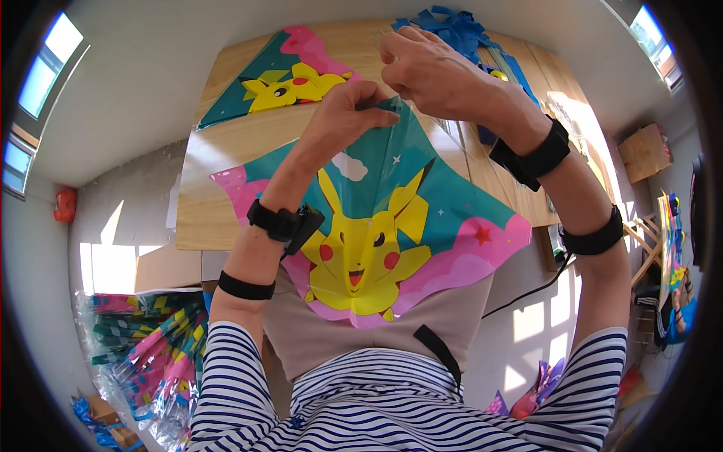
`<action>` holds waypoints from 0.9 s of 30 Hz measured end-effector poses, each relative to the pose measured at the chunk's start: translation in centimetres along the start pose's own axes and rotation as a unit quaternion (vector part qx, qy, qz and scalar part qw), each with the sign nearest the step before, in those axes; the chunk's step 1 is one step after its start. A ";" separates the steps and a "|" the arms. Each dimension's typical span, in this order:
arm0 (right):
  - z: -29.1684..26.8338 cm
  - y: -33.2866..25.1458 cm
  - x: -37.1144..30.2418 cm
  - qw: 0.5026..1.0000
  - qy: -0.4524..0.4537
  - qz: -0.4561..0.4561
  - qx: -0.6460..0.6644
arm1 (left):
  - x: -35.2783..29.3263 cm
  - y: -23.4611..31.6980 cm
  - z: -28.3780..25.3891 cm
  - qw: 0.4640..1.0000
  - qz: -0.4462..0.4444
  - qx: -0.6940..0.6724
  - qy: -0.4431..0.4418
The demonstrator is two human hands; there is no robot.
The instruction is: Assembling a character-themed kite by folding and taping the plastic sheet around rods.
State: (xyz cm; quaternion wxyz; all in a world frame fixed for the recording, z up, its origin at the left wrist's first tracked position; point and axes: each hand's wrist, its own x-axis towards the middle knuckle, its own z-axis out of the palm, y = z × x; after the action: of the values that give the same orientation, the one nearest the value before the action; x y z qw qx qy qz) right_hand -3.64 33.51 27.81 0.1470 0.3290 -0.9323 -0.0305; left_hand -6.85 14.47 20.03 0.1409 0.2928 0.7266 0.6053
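Note:
A kite sail point(467, 203) in teal and pink, printed with a yellow cartoon animal, spreads from the table's near edge over my lap, its narrow tip pointing away from me. My left hand point(343, 120) pinches the sail close to that tip, thumb on top. Just beyond and to the right, my right hand point(440, 71) is closed with its fingers curled, above the tip. Whatever it holds, if anything, is hidden by the fingers. Dark straps and small devices sit on both my forearms.
Another folded kite point(294, 87) lies at the table's far left. Blue strips point(452, 30) are heaped at the far right of the wooden table point(203, 218). Clear-wrapped colourful kites point(158, 339) lie low on the left. A cardboard box point(645, 153) stands by the right wall.

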 end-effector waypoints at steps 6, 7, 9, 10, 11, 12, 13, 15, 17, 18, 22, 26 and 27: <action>0.0 -0.1 0.1 1.000 -0.018 0.006 -0.017 | 0.0 0.5 0.2 1.000 -0.008 0.014 0.001; 0.0 -0.1 0.2 1.000 -0.018 0.004 -0.017 | -0.1 0.6 0.3 1.000 -0.010 0.013 0.002; 0.0 -0.2 0.2 1.000 -0.018 0.003 -0.016 | -0.1 0.6 0.2 1.000 -0.009 0.016 0.003; -0.1 -0.2 0.3 1.000 -0.017 0.004 -0.016 | -0.2 0.7 0.2 1.000 -0.008 0.017 0.003; -0.1 -0.3 0.3 1.000 -0.016 0.004 -0.016 | -0.2 0.7 0.2 1.000 -0.008 0.018 0.005; -0.2 -0.4 0.3 1.000 -0.017 0.005 -0.016 | -0.2 0.8 0.2 1.000 -0.008 0.018 0.006; -0.3 -0.5 0.2 1.000 -0.017 0.005 -0.016 | -0.2 0.8 0.2 1.000 -0.008 0.018 0.007; -0.2 -0.5 0.2 1.000 -0.016 0.005 -0.018 | -0.1 0.6 0.2 1.000 -0.008 0.012 0.008; 0.0 -0.5 0.3 1.000 -0.014 0.002 -0.022 | -0.1 0.5 0.2 1.000 -0.007 0.013 0.013; 0.0 -0.5 0.3 1.000 -0.012 0.007 -0.010 | -0.1 0.5 0.3 1.000 -0.006 0.017 0.017; 0.2 -0.8 0.3 1.000 -0.009 0.018 0.007 | 0.1 0.0 0.3 1.000 -0.003 0.008 0.016; -0.1 -0.5 0.5 0.999 -0.027 0.007 -0.037 | 0.0 -0.1 0.4 1.000 0.006 -0.003 0.022; -0.2 -0.3 0.5 0.999 -0.025 0.015 -0.032 | 0.0 -0.1 0.6 1.000 0.009 -0.005 0.025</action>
State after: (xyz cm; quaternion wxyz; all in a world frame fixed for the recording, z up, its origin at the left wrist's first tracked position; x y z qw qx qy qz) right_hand -3.75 32.99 28.07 0.1343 0.3091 -0.9391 -0.0668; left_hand -6.53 14.92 19.82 0.1191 0.2832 0.7243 0.6173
